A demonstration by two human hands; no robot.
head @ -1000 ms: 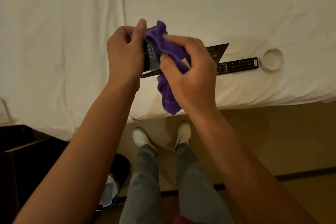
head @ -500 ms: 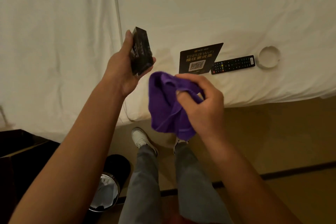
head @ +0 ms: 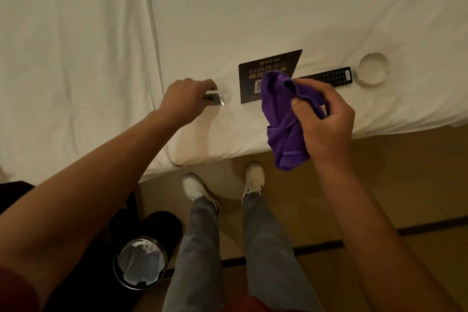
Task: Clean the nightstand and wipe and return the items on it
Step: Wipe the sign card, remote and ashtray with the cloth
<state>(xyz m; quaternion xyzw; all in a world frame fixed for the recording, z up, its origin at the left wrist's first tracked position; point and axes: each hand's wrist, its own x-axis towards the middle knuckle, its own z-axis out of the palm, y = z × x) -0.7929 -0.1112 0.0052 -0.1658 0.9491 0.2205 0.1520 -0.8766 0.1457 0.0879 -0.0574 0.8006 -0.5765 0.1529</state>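
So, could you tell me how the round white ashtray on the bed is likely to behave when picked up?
The ashtray looks rigid and thick-walled, so probably heavy for its size. Its smooth finish may be slippery. It lies flat on the soft bedding, so it is unlikely to roll.

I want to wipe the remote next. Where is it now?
In the head view the remote lies on the bed, right of centre, between the WiFi card and the ashtray, just beyond the cloth.

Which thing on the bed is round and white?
The ashtray, at the far right past the remote. The remote is long and black, the WiFi card flat and dark; only the ashtray is round and white.
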